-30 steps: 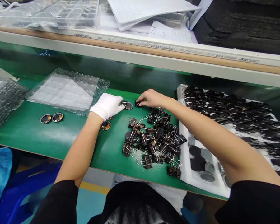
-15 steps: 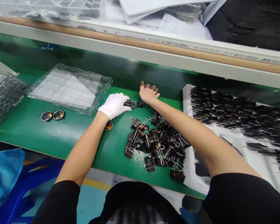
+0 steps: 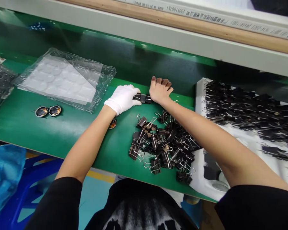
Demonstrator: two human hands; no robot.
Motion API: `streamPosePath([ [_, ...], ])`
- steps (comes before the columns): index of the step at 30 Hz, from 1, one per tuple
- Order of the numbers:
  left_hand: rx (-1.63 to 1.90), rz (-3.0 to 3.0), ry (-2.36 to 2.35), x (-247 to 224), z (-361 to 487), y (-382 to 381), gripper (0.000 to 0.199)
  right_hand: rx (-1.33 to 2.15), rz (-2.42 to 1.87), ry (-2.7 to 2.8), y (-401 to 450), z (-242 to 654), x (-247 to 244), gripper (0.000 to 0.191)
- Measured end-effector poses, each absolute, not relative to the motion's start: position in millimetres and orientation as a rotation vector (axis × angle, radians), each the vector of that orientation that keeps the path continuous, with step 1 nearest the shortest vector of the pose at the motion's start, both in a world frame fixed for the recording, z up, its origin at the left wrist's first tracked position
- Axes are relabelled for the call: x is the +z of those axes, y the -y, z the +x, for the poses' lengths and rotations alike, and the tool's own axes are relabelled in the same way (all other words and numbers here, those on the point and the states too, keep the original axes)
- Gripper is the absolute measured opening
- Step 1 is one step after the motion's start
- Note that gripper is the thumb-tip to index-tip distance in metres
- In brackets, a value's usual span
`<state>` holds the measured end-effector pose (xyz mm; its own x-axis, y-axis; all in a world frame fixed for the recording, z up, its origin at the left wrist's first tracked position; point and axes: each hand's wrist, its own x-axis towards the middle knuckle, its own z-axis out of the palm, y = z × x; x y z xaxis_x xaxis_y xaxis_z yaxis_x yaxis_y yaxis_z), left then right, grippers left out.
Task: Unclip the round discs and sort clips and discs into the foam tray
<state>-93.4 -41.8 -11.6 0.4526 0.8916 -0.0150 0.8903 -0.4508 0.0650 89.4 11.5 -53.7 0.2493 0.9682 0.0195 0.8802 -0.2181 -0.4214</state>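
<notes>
In a white glove, my left hand (image 3: 123,98) is closed on a black binder clip (image 3: 137,97) at the left side of a small dark round piece (image 3: 143,98). On that piece's other side sits a second black clip (image 3: 148,99). My bare right hand (image 3: 161,90) has its fingers spread, and the heel of its palm is against or just above this second clip; which one I cannot tell. Below my hands lies a loose pile of binder clips (image 3: 164,145). A round amber-patterned piece (image 3: 112,124) shows partly beside my left wrist.
Two oval amber-patterned pieces (image 3: 48,111) lie at left, below a clear plastic tray (image 3: 103,78) with white sheets. Stacked clear trays (image 3: 0,84) stand far left. A white foam tray (image 3: 200,95) holding rows of clips is at right. A shelf edge (image 3: 158,30) crosses above.
My view has shifted down, so less of the upper shelf shows. My right palm has come down closer to the right-hand clip, while my left hand keeps its hold.
</notes>
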Motion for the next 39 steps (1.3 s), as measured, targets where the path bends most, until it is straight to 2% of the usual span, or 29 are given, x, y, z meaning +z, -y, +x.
streamPosePath([
  [10, 0.120, 2.636, -1.553, -17, -95, 40, 0.051, 0.331, -2.126, 1.690, -23, 94, -68, 0.057],
  [20, 0.180, 2.608, -1.560, -18, -99, 39, 0.051, 0.381, -2.124, 1.632, -8, 83, -36, 0.061],
  [22, 0.247, 2.501, -1.530, -8, -105, 44, 0.050, 0.538, -2.017, 1.594, -12, 88, -16, 0.064],
  [25, 0.442, 2.196, -1.387, 10, -113, 55, 0.052, 1.057, -1.687, 1.653, -8, 107, 25, 0.068],
  [28, 0.578, 1.807, -1.260, 27, -110, 68, 0.067, 1.390, -1.303, 1.873, 21, 134, 59, 0.054],
  [31, 0.609, 1.553, -1.203, 42, -95, 83, 0.072, 1.274, -1.138, 1.957, 67, 155, 76, 0.048],
  [34, 0.640, 1.666, -1.253, 57, -74, 103, 0.077, 1.193, -1.191, 1.791, 110, 169, 79, 0.035],
  [39, 0.550, 2.202, -1.217, 78, -42, 142, 0.056, 1.213, -1.224, 1.691, 171, 190, 68, 0.036],
])
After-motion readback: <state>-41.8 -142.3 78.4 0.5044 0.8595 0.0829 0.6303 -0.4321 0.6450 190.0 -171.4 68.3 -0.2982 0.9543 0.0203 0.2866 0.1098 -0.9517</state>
